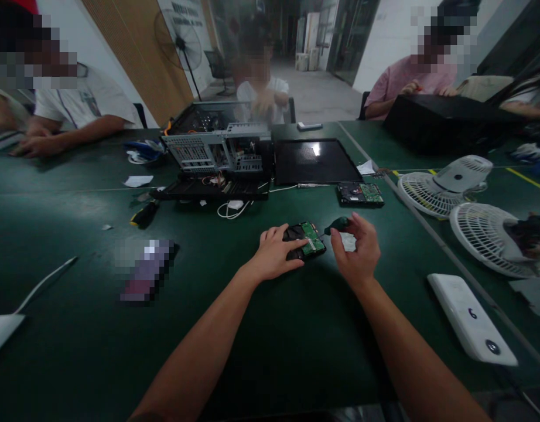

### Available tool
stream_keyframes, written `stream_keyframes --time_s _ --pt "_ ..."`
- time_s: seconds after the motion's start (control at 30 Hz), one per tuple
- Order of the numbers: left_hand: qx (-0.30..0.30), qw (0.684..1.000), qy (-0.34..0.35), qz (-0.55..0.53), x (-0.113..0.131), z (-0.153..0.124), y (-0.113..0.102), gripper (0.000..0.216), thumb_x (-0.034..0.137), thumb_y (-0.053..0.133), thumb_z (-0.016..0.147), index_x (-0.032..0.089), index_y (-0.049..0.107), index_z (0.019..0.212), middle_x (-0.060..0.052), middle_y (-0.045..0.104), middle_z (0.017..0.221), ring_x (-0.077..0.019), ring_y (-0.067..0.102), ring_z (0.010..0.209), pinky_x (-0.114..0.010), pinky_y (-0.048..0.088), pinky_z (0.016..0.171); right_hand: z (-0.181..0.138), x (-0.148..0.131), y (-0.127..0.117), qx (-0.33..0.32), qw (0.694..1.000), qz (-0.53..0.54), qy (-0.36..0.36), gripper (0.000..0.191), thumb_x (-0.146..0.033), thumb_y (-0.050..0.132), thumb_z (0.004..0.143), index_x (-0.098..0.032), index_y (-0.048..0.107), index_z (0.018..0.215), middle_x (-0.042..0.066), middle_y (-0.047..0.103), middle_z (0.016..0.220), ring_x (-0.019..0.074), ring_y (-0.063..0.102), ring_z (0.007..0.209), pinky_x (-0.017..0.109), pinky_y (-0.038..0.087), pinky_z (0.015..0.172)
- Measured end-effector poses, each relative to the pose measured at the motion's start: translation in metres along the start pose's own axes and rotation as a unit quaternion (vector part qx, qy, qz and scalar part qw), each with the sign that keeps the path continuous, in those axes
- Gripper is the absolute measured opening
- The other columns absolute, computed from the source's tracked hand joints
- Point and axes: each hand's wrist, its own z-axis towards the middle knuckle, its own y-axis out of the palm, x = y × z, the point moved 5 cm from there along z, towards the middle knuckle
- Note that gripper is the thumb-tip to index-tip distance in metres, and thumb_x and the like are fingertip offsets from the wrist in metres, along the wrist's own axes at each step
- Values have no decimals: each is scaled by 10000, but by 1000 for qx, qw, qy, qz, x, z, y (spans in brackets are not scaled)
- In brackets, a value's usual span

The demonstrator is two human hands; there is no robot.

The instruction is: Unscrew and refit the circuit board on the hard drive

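Fingers [274, 235] of the left hand [276, 258] lie spread flat on the hard drive [313, 239] on the dark green bench [252, 340]; the right hand [358, 252] grips a green-handled screwdriver [339, 223] beside it. An opened computer case [217, 146] stands behind, with people seated round.

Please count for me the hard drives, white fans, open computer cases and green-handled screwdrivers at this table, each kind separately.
Hard drives: 2, near hard drive under the left hand, far hard drive behind.
White fans: 2, back fan and front fan.
Open computer case: 1
Green-handled screwdriver: 1, in the right hand.
Total: 6
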Motion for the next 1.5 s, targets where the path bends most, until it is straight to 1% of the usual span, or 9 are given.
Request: stream_keyframes --time_s 0.23,0.37,0.5,0.7,0.83,0.97,1.17,1.33,1.5 --pt "-10 999 -50 12 13 -11 -13 840 825 588 883 374 501 1586 -171 491 1603 -493 497 1383 -627 419 1101 7 -10 0 -38 999 -28 3 499 -275 731 949 -300 610 1433 89 690 1188 242 702 977 432 652 832" --pt "-16 993 -112 -38 24 -14 -26 794 693 458 1021 161 422 1609 -216 714 1298 -401 687 1190 -502 526 992 5 -8 4 -58 998 -2 11 498 -272 695 979 -261 583 1464 90 746 1192 228 743 937 442 650 877" --pt "-37 988 -141 -58 35 -18 -28 572 523 518 1042 153 507 1478 -196 774 1148 -369 762 1023 -448 569 850 6 -8 8 -68 998 -6 14 490 -292 692 988 -251 591 1467 97 766 1177 234 759 915 455 654 875" --pt "-67 987 -104 -105 39 -19 -25 356 396 573 1026 177 606 1305 -138 786 1084 -311 771 956 -390 574 782 8 -12 15 -89 996 8 21 484 -308 711 986 -273 600 1456 89 768 1225 225 769 930 439 653 897" --pt "85 983 -78 -143 38 -7 -48 340 435 609 1034 207 658 1281 -85 769 1102 -256 743 960 -392 579 867 7 -12 19 -83 993 55 55 532 -321 750 963 -270 568 1460 76 775 1204 210 781 891 418 654 874" --pt "227 955 36 -187 56 8 -70 417 404 745 971 259 648 1350 -54 699 1263 -192 701 993 -334 582 873 5 -15 25 -100 990 74 62 534 -311 736 957 -281 554 1457 78 762 1225 217 779 944 406 649 862" --pt "263 954 67 -130 63 29 -71 120 300 760 968 265 758 1082 -23 704 1053 -204 678 1031 -352 566 926 8 -17 23 -130 985 80 81 487 -308 700 967 -296 556 1432 88 727 1299 244 750 1052 451 620 936" --pt "295 948 52 -110 47 36 -77 178 322 789 948 264 773 1116 -26 669 1042 -184 667 957 -316 566 825 4 -19 13 -282 956 -2 79 278 -446 700 966 -232 669 1141 126 711 1165 325 671 1124 532 572 974" --pt "299 945 55 -118 42 36 -81 197 308 780 957 266 772 1150 -21 661 1034 -173 670 957 -308 569 828 -19 -36 15 -404 906 -114 49 690 -721 734 835 -196 658 1277 218 633 1304 466 581 1220 670 524 978"
